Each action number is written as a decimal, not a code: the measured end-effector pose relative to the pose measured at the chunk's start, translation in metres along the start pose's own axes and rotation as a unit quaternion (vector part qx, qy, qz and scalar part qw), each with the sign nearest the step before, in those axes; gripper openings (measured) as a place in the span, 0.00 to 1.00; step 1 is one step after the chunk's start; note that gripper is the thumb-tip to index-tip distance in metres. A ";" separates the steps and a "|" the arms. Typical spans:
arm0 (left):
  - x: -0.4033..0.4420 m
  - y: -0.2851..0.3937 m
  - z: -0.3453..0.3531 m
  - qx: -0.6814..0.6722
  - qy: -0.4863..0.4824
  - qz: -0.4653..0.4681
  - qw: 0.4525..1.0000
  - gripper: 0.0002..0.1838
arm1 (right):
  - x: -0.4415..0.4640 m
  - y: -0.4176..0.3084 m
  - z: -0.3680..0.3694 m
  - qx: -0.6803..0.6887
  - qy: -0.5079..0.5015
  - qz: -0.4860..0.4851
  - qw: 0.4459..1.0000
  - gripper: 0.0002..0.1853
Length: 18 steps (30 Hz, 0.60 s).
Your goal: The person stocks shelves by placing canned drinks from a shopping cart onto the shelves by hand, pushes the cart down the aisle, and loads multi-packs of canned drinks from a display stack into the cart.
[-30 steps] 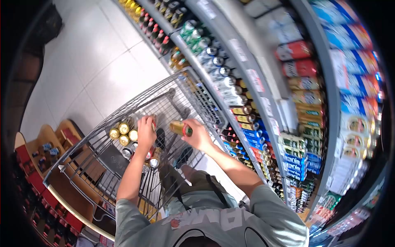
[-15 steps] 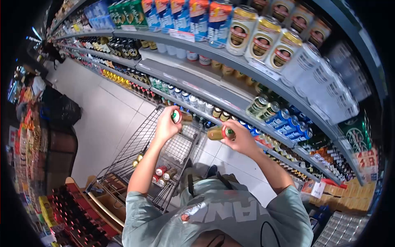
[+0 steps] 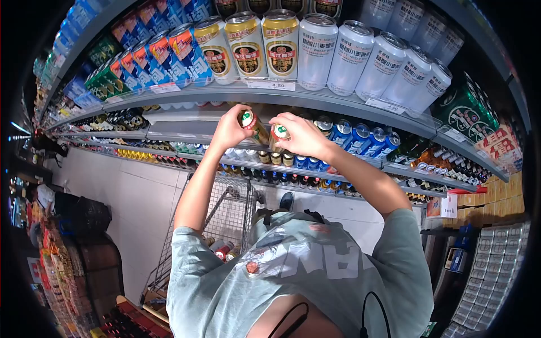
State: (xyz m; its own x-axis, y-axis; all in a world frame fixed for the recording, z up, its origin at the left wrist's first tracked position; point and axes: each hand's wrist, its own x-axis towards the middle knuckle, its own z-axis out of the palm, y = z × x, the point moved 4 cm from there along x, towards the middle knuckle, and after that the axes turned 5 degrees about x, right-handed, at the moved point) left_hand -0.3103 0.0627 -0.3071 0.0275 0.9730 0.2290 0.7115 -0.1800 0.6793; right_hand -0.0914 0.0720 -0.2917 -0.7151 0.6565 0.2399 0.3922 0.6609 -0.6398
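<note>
My left hand is wrapped round a gold can with a green mark on its end. Close beside it, my right hand grips another gold can with a similar green-marked end. Both cans are in front of the shelf level below the large cans, their marked ends facing me. Whether they rest on that shelf cannot be told. Blue cans stand on the same level to the right of my right hand.
Below my left arm is a wire shopping cart with several cans inside. An upper shelf edge crosses just above my hands, holding white cans and yellow-topped cans. Boxes are stacked at the right.
Both hands, each with its can, have risen from over the cart to the shelf and come closer together. The view has turned to face the shelves.
</note>
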 end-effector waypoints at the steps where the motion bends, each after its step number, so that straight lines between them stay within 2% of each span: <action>1: 0.007 -0.005 0.003 0.000 -0.007 0.002 1.000 0.35 | 0.005 0.001 0.000 -0.011 -0.006 -0.004 1.000 0.30; 3: 0.020 -0.016 0.008 0.078 0.010 0.049 0.996 0.33 | 0.015 0.007 0.000 -0.033 0.003 0.002 0.999 0.31; 4: 0.025 -0.021 0.011 0.062 -0.019 0.030 0.997 0.32 | 0.022 0.008 -0.001 -0.042 0.015 -0.013 0.999 0.31; 5: 0.028 -0.022 0.011 0.063 -0.025 0.027 0.997 0.32 | 0.028 0.011 -0.002 -0.023 -0.028 0.038 0.999 0.32; 7: 0.035 -0.022 0.015 0.037 -0.077 0.012 0.996 0.33 | 0.035 0.017 0.000 -0.020 -0.047 0.088 0.995 0.31; 8: 0.039 -0.027 0.019 0.012 -0.062 0.041 0.997 0.35 | 0.039 0.022 0.002 -0.017 -0.046 0.092 0.995 0.31; 11: 0.047 -0.035 0.029 0.006 -0.085 0.048 0.995 0.36 | 0.048 0.037 0.008 -0.018 -0.032 0.081 0.996 0.31; 14: 0.056 -0.040 0.038 -0.002 -0.109 0.061 0.992 0.34 | 0.056 0.055 0.019 0.023 -0.071 0.119 0.990 0.32; 16: 0.062 -0.040 0.041 -0.008 -0.115 0.073 0.991 0.34 | 0.059 0.065 0.024 -0.027 -0.064 0.053 0.996 0.33; 18: 0.065 -0.043 0.045 -0.018 -0.129 0.062 0.990 0.32 | 0.060 0.073 0.029 -0.035 -0.069 0.061 0.995 0.32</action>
State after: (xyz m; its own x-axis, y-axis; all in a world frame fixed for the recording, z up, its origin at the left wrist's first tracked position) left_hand -0.3072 0.1405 -0.3528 0.2946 0.9469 0.1292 0.6662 -0.3004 0.6826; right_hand -0.1223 0.1487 -0.3448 -0.7310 0.6799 0.0582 0.5164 0.6069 -0.6042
